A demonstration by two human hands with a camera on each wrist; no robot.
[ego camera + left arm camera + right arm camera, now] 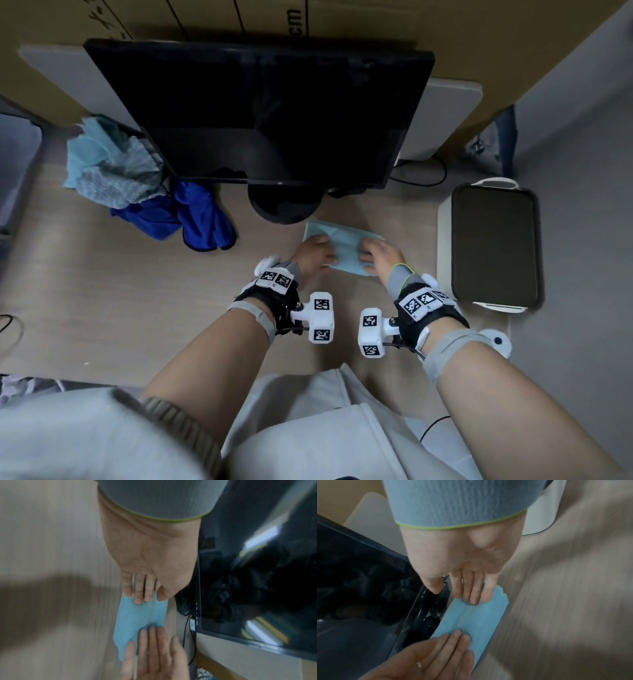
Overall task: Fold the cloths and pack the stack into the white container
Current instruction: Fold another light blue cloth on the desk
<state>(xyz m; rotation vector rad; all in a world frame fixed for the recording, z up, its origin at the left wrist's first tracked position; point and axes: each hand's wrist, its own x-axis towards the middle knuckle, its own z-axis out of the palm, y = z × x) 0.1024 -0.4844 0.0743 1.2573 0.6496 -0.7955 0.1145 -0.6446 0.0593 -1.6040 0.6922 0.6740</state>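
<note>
Both hands flat, fingers straight: left hand (313, 255) and right hand (382, 257) press the folded light-blue cloth (344, 248) on the desk (120, 291), covering its ends. White container (495, 243) sits right, inside too dark to read.

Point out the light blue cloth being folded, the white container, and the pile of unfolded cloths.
light blue cloth (346, 245), head view, bare middle between the hands.
white container (444, 246), head view, left outer wall.
pile of unfolded cloths (113, 171), head view, grey-blue cloth on top.
</note>
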